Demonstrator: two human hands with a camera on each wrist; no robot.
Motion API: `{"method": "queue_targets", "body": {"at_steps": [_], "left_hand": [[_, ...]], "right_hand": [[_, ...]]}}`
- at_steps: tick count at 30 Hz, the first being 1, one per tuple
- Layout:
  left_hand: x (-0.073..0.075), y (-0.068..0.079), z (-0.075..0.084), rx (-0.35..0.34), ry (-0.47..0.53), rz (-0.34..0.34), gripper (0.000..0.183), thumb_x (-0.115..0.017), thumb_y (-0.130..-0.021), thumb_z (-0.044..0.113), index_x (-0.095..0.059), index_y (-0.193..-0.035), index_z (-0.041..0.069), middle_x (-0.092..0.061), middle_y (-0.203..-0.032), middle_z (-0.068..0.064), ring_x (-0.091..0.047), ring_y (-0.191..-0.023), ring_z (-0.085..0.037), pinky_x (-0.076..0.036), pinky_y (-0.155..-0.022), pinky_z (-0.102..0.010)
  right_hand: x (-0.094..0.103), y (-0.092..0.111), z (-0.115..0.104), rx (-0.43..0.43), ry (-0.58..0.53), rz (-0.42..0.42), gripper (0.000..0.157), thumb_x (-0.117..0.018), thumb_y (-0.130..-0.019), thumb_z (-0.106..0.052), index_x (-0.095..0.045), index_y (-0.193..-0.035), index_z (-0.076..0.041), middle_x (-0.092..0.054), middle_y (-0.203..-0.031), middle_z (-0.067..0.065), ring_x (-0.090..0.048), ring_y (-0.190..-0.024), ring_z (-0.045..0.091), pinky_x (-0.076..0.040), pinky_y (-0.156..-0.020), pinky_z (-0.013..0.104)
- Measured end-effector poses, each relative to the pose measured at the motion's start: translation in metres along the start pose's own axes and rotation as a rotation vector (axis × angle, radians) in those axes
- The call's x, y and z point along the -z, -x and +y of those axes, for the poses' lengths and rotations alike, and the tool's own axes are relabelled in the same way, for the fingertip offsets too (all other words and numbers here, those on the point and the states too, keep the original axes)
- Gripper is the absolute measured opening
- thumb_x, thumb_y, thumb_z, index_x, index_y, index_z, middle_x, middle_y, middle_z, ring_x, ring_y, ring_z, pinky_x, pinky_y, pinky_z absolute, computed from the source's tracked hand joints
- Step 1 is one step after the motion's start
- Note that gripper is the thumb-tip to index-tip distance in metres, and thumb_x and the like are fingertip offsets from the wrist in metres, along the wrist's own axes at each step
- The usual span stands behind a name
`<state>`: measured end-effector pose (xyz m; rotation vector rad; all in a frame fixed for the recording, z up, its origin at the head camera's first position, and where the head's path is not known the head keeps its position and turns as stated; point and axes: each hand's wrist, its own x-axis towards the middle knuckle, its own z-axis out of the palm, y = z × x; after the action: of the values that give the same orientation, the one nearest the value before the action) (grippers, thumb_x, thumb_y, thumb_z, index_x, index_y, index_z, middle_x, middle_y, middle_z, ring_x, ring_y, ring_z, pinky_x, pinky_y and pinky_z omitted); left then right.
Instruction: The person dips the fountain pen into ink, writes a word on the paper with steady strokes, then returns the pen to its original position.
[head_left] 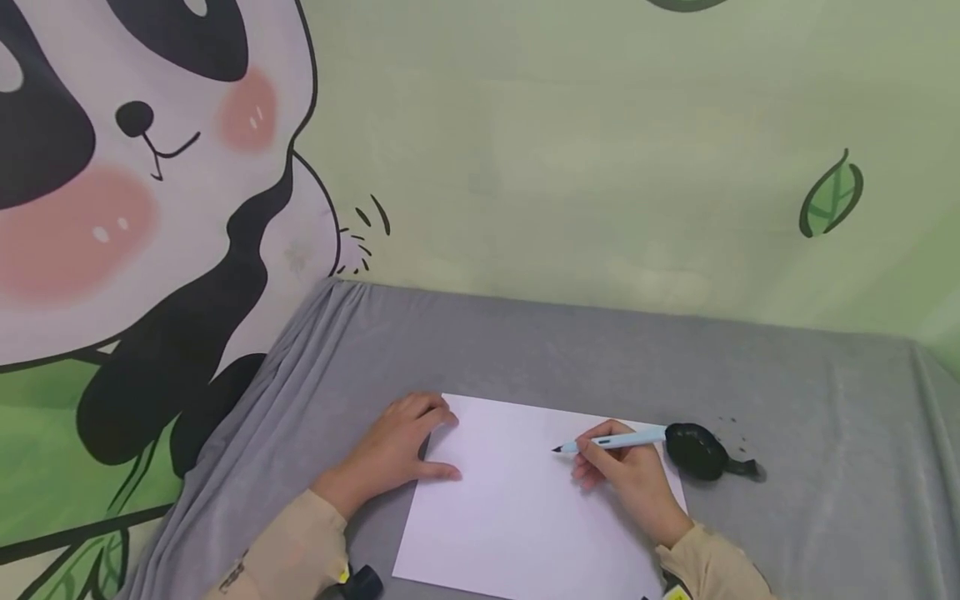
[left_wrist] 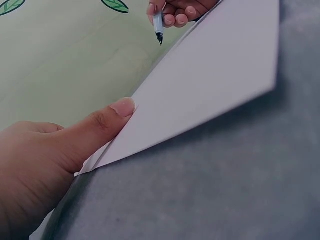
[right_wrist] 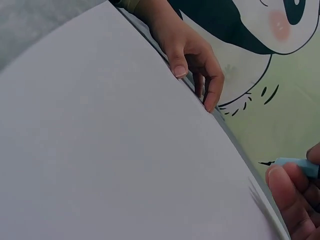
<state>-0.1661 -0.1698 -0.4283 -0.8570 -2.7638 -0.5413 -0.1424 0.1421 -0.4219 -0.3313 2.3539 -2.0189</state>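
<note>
A white sheet of paper lies on the grey cloth. At its upper left edge rests my left hand, thumb and fingers spread, the tips on the paper. In the left wrist view its thumb presses along the sheet's edge. My right hand pinches a light blue pen between thumb and fingers, over the paper's upper right part. The pen's dark pointed tip faces left, just above the sheet in the right wrist view. The paper's surface shows no marks.
A glossy dark rounded object with a short stem lies right of the paper, overlapped by the pen's rear end. Small dark specks dot the cloth beside it. Behind stands a pale green wall with a painted panda.
</note>
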Motion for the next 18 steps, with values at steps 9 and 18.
{"method": "queue_targets", "body": {"at_steps": [9,18], "left_hand": [[0.0002,0.0006,-0.0008,-0.016,-0.001,0.015,0.06,-0.082,-0.067,0.05,-0.062,-0.112,0.015,-0.057,-0.117,-0.004,-0.053,-0.115,-0.025,-0.041,-0.101,-0.047],[-0.0009,0.0005,-0.0012,-0.021,-0.008,0.017,0.059,-0.081,-0.068,0.05,-0.062,-0.112,0.015,-0.057,-0.117,-0.004,-0.053,-0.114,-0.024,-0.041,-0.1,-0.047]], "right_hand": [[-0.0014,-0.0004,0.003,-0.053,0.027,-0.009,0.023,-0.062,-0.093,-0.009,-0.053,-0.097,0.012,-0.068,-0.074,0.005,-0.066,-0.063,0.009,-0.056,-0.058,0.026],[-0.0022,-0.0003,0.004,-0.058,0.085,-0.016,0.018,-0.062,-0.092,-0.007,-0.056,-0.095,0.01,-0.067,-0.077,0.016,-0.065,-0.063,0.008,-0.057,-0.059,0.025]]}}
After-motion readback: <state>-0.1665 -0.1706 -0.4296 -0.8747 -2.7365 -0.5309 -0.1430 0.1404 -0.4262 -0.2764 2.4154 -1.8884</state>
